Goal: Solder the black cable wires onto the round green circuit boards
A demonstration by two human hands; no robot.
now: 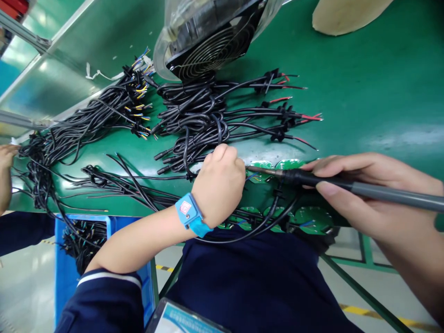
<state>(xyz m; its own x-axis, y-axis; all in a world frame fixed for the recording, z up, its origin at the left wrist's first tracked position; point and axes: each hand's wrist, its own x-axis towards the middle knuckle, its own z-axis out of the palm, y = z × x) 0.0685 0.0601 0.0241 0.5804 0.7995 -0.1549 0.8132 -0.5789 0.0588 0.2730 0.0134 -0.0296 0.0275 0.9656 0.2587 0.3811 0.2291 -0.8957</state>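
Observation:
My right hand [350, 185] grips a soldering iron [322, 180], its thin tip pointing left over a round green circuit board [262, 170]. Beside that tip is my left hand [222, 180], closed, with a blue strap [193, 215] around its wrist. A black cable [166, 177] runs in from the left under its curled fingers; the fingertips and what they pinch are mostly hidden. Small coloured wires show at the board's left side. Nearer my body lies a row of green boards [314, 219] with black cables attached.
Bundled black cables [197, 115] with red wire ends lie beneath a fan [215, 51]. More cables [100, 108] spread leftward on the green bench [374, 106]. A blue bin [60, 277] of cables stands below. Another person's hand [5, 171] is at far left.

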